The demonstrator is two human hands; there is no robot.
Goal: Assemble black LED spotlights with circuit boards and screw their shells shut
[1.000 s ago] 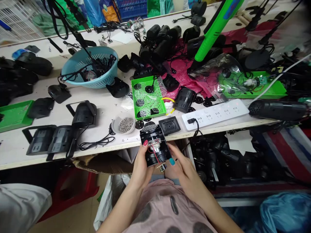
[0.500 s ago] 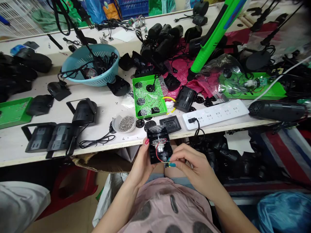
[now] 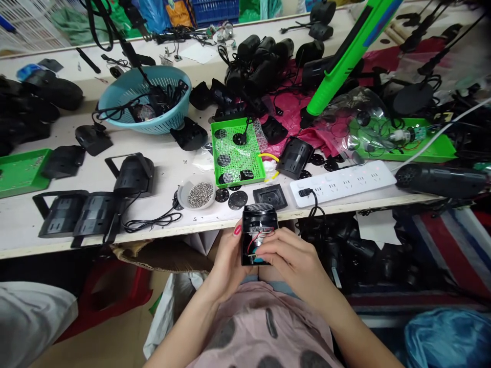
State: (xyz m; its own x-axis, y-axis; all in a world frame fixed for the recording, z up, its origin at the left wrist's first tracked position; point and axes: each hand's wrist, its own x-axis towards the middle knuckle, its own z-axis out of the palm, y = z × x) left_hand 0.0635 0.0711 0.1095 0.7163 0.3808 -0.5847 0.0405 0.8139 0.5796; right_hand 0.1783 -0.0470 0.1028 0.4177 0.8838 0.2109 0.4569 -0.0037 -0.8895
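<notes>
I hold a small black lamp housing (image 3: 256, 220) just below the table's front edge, its open side up with red wires and a motor showing inside. My left hand (image 3: 230, 258) is wrapped round its left side, thumb on the rim. My right hand (image 3: 291, 258) is pinched over the open cavity, fingertips pressing a small part into it; what they hold is hidden. On the table right above lie a black square cover (image 3: 270, 196), a round black disc (image 3: 238, 200) and a bowl of small screws (image 3: 198, 194).
A green tray (image 3: 237, 151) with discs, a white power strip (image 3: 343, 183), a blue basket (image 3: 144, 100) of cables, black lamp housings (image 3: 92, 212) at left, a green tool (image 3: 345, 56) and a second green tray (image 3: 437, 148) crowd the table. Boxes of black parts sit under it.
My right hand moved from the housing's lower right side up over its open cavity, carrying the small circuit part in. The housing tilted more upright and shifted slightly right.
</notes>
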